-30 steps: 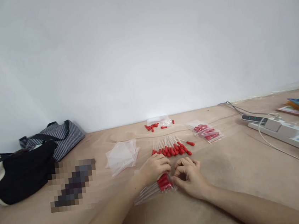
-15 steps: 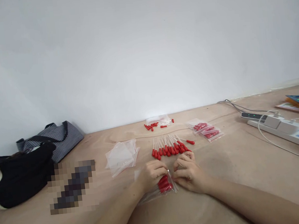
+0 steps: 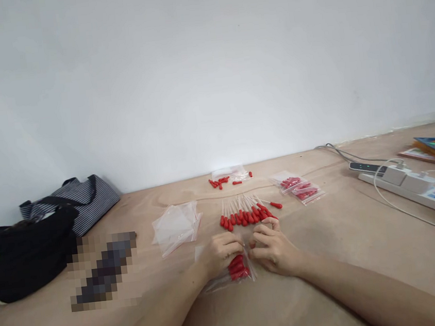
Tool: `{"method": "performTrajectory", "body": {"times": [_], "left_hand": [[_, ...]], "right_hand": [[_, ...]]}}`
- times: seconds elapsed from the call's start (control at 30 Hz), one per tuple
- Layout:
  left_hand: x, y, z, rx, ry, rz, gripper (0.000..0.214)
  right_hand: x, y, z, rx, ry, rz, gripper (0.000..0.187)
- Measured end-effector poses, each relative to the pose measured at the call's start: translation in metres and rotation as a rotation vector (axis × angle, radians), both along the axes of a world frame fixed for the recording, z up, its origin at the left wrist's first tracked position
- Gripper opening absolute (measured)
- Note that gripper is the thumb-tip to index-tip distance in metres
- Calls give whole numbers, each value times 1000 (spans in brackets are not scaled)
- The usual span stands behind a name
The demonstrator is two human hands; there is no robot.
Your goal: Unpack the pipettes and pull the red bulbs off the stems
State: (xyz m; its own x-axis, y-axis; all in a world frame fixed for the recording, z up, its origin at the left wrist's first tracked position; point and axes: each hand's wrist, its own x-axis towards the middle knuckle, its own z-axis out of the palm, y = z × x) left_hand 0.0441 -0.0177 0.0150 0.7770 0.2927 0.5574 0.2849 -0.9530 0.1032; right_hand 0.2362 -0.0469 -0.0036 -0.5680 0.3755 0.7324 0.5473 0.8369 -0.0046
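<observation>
My left hand [image 3: 223, 253] has its fingers closed on the upper edge of a clear zip bag [image 3: 251, 274], which lies on the table. Inside the bag are several droppers with red bulbs [image 3: 238, 268]; their stems are partly hidden under the hand. At the bag's right-hand opening, my right hand [image 3: 273, 248] pinches a dropper [image 3: 252, 243], of which only a bit of red bulb shows between the fingers. Just beyond both hands lies a fanned row of droppers [image 3: 244, 217] with red bulbs toward me and thin clear stems pointing away.
Flat zip bags [image 3: 176, 229] are piled to the left. Filled bags [image 3: 300, 188] lie at the right. Loose red bulbs [image 3: 219, 182] sit near the wall by another bag [image 3: 230, 173]. A power strip [image 3: 415, 191] with cables is far right; a black bag [image 3: 29, 255] is left.
My right hand has shifted slightly left toward the bag's opening, and a bit of red bulb now shows at its fingertips. My left hand stays on the bag.
</observation>
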Motion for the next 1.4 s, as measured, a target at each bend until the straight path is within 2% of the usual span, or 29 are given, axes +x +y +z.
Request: {"method": "performTrajectory", "body": {"times": [0.23,0.4,0.67,0.83,1.0,1.27,1.4], "left_hand": [[-2,1,1,-8,56,1,29],[-2,-1,2,-55,89,18,30],[-1,-2,3,-135,37,-17,27],[0,-1,1,-37,97,14,30],[3,-3,2,60,126,53,31],[4,-6,9,36,205,-7,30],[-3,-3,9,-16,204,17,28]], "right_hand": [[7,2,2,-4,-37,-31,21],[8,2,0,-52,-52,-64,13],[2,4,-5,157,-34,-45,16],[1,6,-12,207,-116,-26,21],[1,5,-9,235,-182,-10,28],[2,4,0,242,-244,58,29],[8,7,2,194,-262,31,29]]}}
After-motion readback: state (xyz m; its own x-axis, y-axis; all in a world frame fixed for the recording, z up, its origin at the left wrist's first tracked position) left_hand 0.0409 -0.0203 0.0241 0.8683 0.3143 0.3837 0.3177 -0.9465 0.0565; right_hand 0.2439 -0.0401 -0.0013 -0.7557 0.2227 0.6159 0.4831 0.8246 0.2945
